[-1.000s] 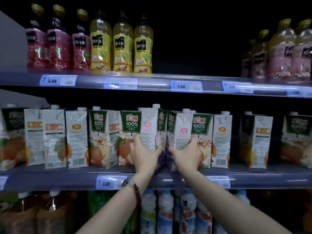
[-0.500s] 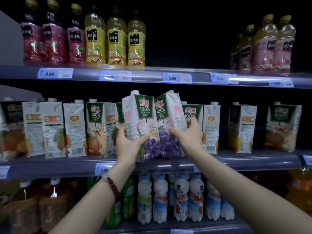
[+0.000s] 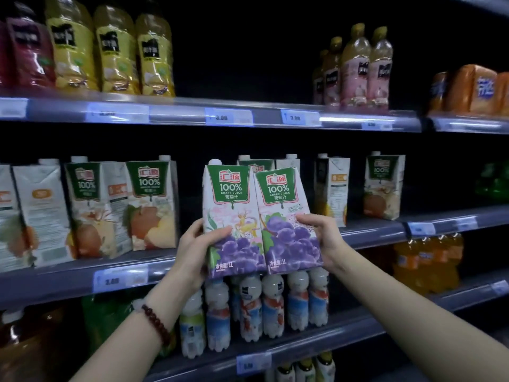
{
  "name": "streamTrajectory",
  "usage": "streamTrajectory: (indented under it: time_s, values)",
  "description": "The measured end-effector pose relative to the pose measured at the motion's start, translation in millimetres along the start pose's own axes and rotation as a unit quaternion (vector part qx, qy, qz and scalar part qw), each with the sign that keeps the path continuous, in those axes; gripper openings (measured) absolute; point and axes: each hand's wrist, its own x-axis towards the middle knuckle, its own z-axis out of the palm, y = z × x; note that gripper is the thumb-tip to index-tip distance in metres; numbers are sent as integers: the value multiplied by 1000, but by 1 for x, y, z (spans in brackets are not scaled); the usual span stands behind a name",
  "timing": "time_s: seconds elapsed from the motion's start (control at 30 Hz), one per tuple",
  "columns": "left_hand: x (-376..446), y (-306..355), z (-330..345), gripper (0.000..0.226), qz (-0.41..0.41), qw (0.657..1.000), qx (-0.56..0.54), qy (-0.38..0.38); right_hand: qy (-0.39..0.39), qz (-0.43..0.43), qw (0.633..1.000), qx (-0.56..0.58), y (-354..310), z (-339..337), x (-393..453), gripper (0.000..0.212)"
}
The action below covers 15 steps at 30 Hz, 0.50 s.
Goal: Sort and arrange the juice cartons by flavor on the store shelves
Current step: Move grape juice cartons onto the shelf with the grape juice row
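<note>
Two grape juice cartons are held side by side in front of the middle shelf (image 3: 369, 232), clear of it. My left hand (image 3: 192, 246) grips the left grape carton (image 3: 231, 216) at its lower left edge, thumb across the front. My right hand (image 3: 326, 238) grips the right grape carton (image 3: 286, 219) at its lower right edge. Both show purple grapes and a green label, tops tilted slightly apart. On the shelf to the left stand apple juice cartons (image 3: 150, 202), some turned sideways. More cartons (image 3: 332, 188) stand behind and to the right, with another (image 3: 384, 184) further right.
The top shelf (image 3: 192, 111) carries red and yellow bottles (image 3: 115, 51) at left and pink bottles (image 3: 358, 70) at right. Below, white-capped bottles (image 3: 248, 307) stand on the lower shelf, with orange bottles (image 3: 427, 263) to the right. A gap in the carton row lies behind the held cartons.
Both hands have pulled the two grape cartons off the middle shelf toward me, lowered them and turned their fronts to face me. The view has shifted right.
</note>
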Motion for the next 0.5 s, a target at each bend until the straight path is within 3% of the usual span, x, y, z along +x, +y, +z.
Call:
streamTrajectory:
  time_s: [0.17,0.33,0.5]
  values:
    - [6,-25,50,59,-35,997,-40,-53,21,-10,1000,-5,-15,-56,0,55]
    - [22,-57,115,69,-41,994,-42,-90,11,-25,1000,14,-41,-128,-1,27]
    - [29,-88,206,84,-35,988,-50,-141,80,-73,993,-57,-75,-212,-15,53]
